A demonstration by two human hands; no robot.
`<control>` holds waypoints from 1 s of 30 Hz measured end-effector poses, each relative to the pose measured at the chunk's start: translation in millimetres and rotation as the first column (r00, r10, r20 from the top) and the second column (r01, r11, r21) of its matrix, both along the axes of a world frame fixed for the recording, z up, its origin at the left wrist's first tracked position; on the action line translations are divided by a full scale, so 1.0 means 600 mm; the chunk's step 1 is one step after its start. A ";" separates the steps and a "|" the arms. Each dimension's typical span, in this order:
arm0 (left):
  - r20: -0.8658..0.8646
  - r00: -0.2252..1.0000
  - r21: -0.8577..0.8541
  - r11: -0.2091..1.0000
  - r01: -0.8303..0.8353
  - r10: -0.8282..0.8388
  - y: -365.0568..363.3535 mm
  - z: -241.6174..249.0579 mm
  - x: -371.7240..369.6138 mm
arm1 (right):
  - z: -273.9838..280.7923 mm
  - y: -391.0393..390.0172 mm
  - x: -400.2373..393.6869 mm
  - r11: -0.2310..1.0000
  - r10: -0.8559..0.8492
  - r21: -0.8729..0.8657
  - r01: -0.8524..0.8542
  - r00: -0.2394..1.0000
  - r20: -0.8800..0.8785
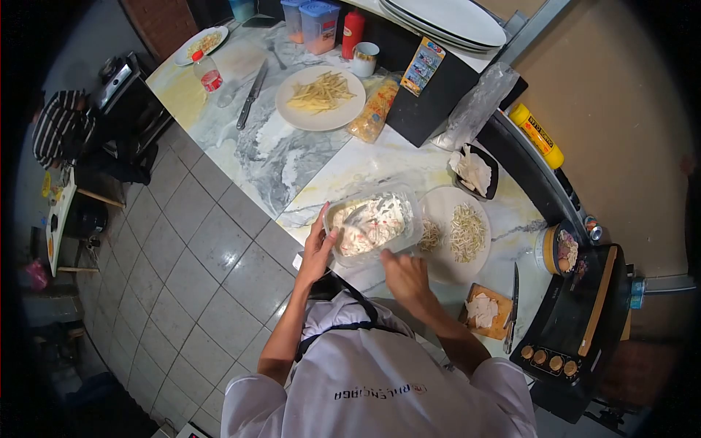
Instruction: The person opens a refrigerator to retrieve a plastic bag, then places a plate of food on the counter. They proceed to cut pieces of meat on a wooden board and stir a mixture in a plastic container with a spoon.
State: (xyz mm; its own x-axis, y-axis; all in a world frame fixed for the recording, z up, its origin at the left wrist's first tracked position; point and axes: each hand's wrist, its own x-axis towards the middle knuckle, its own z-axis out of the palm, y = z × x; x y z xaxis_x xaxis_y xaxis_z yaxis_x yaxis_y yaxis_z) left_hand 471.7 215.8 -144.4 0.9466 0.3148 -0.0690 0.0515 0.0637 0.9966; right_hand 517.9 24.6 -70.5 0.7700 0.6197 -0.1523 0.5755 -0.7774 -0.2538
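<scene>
A clear plastic tub (413, 219) holds a creamy white mixture (380, 223) with red and orange bits. What looks like a grey utensil (356, 214) lies partly sunk in it. My left hand (318, 248) grips the tub's left side, thumb over the rim. At the near right corner of the tub is my right hand (407, 279), fingers curled closed; what they hold, if anything, is hidden. Just right of the tub, a large plate (440, 271) carries two piles of bean sprouts (467, 232).
Behind stand a plate of fries (321, 91), a knife (253, 95) and a bottle (208, 73). To the right are a cutting board (500, 328), another knife (513, 306), a black bowl (485, 191) and a toaster oven (569, 314). A person in stripes (62, 131) is at far left.
</scene>
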 end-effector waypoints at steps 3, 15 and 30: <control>-0.022 1.000 -0.023 1.000 0.006 -0.007 0.003 0.001 -0.002 | -0.023 -0.037 -0.010 0.981 0.048 0.191 -0.046 0.999 -0.001; -0.003 1.000 -0.133 0.991 0.008 -0.008 0.004 -0.003 -0.005 | 0.020 -0.084 0.064 0.973 -0.108 0.208 0.098 0.994 0.036; 0.065 0.998 -0.142 0.989 0.029 -0.020 -0.006 -0.015 -0.010 | -0.003 0.008 -0.064 0.969 -0.197 0.139 0.202 0.979 -0.052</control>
